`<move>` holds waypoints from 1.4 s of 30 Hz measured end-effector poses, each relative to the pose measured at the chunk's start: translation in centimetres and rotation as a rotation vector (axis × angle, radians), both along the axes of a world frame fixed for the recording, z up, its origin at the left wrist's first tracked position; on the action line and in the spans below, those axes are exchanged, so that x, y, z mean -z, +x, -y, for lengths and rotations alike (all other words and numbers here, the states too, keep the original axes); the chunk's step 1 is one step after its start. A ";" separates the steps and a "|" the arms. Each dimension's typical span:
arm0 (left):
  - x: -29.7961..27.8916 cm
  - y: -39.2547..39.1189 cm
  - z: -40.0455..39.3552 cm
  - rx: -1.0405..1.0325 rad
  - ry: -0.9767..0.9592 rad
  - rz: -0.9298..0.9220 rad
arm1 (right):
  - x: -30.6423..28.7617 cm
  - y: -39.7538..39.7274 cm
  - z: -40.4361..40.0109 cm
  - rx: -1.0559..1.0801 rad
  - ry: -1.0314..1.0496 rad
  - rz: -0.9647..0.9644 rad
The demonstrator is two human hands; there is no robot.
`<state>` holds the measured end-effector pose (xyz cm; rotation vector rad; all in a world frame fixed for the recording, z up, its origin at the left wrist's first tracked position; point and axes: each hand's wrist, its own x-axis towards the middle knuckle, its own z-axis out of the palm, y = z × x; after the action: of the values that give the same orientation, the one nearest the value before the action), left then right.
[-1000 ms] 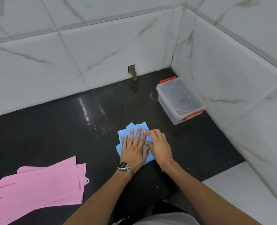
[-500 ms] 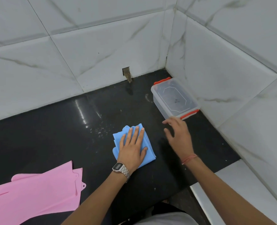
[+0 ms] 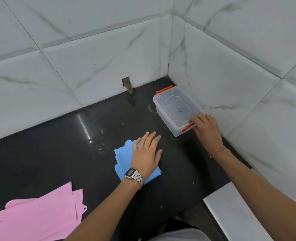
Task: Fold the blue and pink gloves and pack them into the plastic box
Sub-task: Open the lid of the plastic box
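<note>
My left hand [image 3: 146, 153] lies flat, fingers spread, pressing down on the folded blue gloves [image 3: 124, 159] on the black countertop [image 3: 57, 153]. The blue bundle sits directly under my palm and sticks out to the left of it and below it, toward my wrist, where my metal wristwatch [image 3: 134, 176] crosses its lower edge. My fingertips reach past the far edge of the fold onto the bare black surface.

My right hand [image 3: 206, 127] is out at the near end of the clear plastic box [image 3: 171, 105], which stands in the corner against the white marble wall tiles [image 3: 230, 84] with its lid on. My fingers are curled over the near red latch [image 3: 188, 126], touching it and the lid's edge; I cannot tell whether they are gripping it or only resting there. The far red latch [image 3: 163, 89] is untouched.

The pink gloves [image 3: 34, 216] lie flat and unfolded at the lower left, well apart from both my hands and the box.
</note>
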<state>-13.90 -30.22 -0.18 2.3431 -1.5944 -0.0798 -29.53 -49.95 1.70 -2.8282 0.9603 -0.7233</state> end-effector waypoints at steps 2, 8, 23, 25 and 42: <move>-0.7 -0.5 1.0 0.025 -0.061 -0.014 | 0.2 -0.4 0.1 -0.034 -0.039 0.025; -2.3 -2.3 4.5 0.153 -0.120 0.016 | 0.9 -1.5 -0.3 -0.083 -0.066 0.029; -2.0 -4.0 6.2 0.308 -0.026 0.044 | 2.3 -3.6 -3.5 -0.032 -0.101 0.118; -1.9 -4.0 6.2 0.312 -0.028 0.051 | 2.3 -3.6 -3.7 -0.030 -0.104 0.145; -1.9 -5.0 5.9 0.316 -0.089 0.047 | 3.2 -5.2 -4.4 0.020 -0.101 0.167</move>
<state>-18.91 -36.12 1.74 2.0239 -1.9369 -0.0214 -34.71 -45.52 -1.45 -2.7901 0.9520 -1.0197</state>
